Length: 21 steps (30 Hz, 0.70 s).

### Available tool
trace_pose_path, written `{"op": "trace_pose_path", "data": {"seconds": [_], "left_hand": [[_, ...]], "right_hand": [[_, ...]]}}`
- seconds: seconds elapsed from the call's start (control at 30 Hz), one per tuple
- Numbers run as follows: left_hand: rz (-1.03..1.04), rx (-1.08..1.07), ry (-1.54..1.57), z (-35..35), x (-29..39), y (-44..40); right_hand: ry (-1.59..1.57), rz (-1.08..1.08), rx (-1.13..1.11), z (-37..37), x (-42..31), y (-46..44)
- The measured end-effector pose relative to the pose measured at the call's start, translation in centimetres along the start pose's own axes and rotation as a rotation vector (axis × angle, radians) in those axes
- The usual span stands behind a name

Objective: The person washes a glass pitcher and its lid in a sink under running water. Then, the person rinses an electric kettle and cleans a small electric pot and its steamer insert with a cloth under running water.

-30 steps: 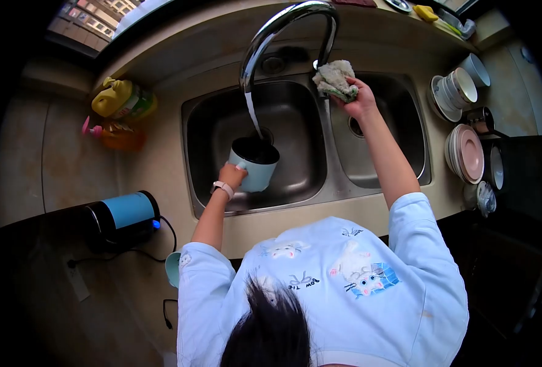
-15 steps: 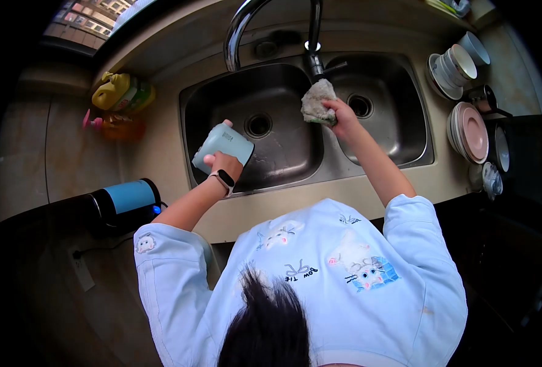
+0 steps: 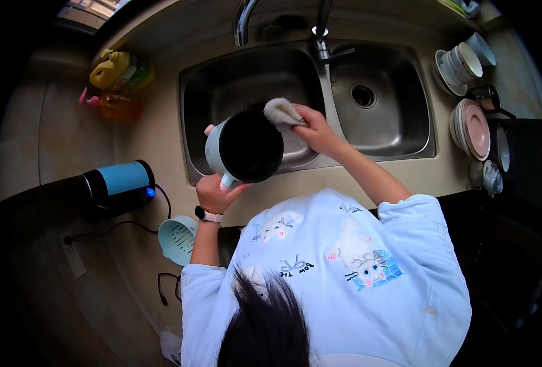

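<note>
A light blue pot [image 3: 215, 148] with a black inside is tilted over the front of the left sink basin [image 3: 222, 82], its mouth facing right. Its handle is gripped by my left hand [image 3: 213, 194], which wears a watch at the wrist. My right hand [image 3: 317, 129] pinches a whitish cloth [image 3: 281, 112] at the pot's upper right rim. No water comes from the faucet [image 3: 242, 24] above the left basin.
The right basin [image 3: 384, 122] lies beside the left one. Stacked bowls [image 3: 457, 68] and pink plates [image 3: 476, 129] stand at the right. At the left are a yellow bottle [image 3: 113, 70], an orange pump bottle [image 3: 119, 107], a blue appliance [image 3: 124, 178] and a light blue strainer [image 3: 177, 240].
The water has stopped. The pot was tipped left, then turned with its mouth to the right and brought nearer me. My right hand has moved the cloth down and left to the pot.
</note>
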<state>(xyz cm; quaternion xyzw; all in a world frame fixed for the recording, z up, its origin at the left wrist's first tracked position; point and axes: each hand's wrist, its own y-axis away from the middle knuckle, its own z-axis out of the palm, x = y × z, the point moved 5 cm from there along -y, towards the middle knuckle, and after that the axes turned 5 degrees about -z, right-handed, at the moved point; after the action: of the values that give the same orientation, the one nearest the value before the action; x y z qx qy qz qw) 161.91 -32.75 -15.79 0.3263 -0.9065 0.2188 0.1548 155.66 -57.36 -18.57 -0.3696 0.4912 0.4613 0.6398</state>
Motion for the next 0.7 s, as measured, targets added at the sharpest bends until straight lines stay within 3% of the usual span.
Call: {"op": "trace_pose_path", "data": {"seconds": [0.07,0.17,0.2,0.3,0.37,0.4,0.47,0.53,0.6,0.7], "left_hand": [[0.036,0.087,0.026,0.7,0.8,1.7],[0.055,0.144,0.065,1.0,2.6,2.1],[0.065,0.184,0.109,0.9,3.0,2.2],[0.086,0.15,0.076,2.4,2.8,3.0],[0.083,0.125,0.055,3.3,3.5,3.2],[0.08,0.123,0.06,3.8,3.6,3.2],[0.027,0.141,0.167,4.5,3.4,3.3],[-0.03,0.125,0.179,4.4,3.5,3.3],[0.015,0.075,0.069,4.1,4.0,3.3],[0.056,0.07,0.061,4.8,4.3,2.8]], "right_hand": [[0.594,-0.41,-0.29,3.7,-1.2,1.0],[1.168,-0.421,-0.648,7.9,2.6,3.0],[1.396,-0.32,-0.758,8.3,4.8,3.7],[1.46,-0.319,-0.715,8.7,6.0,4.8],[1.12,0.098,-0.708,8.6,5.6,5.1],[1.12,0.105,-0.709,8.8,5.7,5.2],[0.58,0.081,-0.409,8.7,4.8,4.9],[0.64,-0.031,-0.433,7.7,4.8,5.7],[1.05,-0.217,-0.725,5.7,4.8,6.7],[1.403,-0.569,-0.706,2.2,4.8,6.6]]}}
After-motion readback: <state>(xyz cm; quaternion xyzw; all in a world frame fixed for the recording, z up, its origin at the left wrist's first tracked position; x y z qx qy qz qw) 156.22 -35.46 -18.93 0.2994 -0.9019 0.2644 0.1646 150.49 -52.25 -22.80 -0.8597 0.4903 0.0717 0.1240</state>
